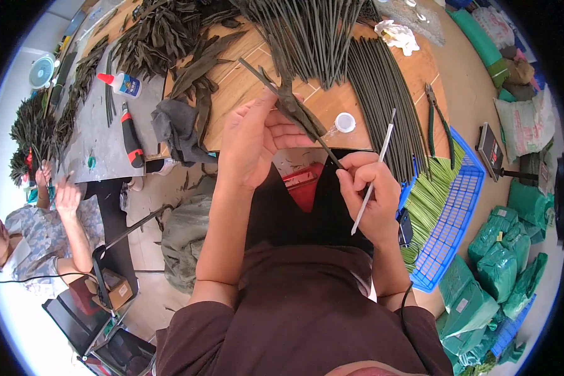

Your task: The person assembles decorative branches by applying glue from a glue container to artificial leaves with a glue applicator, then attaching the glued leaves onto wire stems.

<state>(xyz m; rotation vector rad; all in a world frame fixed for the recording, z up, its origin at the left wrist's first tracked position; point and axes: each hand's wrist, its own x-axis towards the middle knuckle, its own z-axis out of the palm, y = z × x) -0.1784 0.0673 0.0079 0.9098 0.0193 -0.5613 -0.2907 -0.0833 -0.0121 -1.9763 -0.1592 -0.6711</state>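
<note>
My left hand (252, 135) holds a dark brown-green artificial leaf (291, 108) above the table's front edge, thumb on the near side and fingers curled behind. A thin dark stem (329, 152) runs from the leaf down to my right hand (373, 191). There my thumb and forefinger pinch the stem's lower end. A slim white stick (386, 145) also lies in that hand, slanting up between the fingers. Just right of the leaf stands a small round cup of white stuff (344, 122), perhaps glue. My fingers partly hide where leaf and stem meet.
Dark stems (388, 94) and piled leaves (160, 37) cover much of the table. Pliers (440, 119), a glue bottle (126, 84) and a red-black tool (131, 138) lie around. A blue crate (448, 225) of green stems stands right; another person (50, 235) works at left.
</note>
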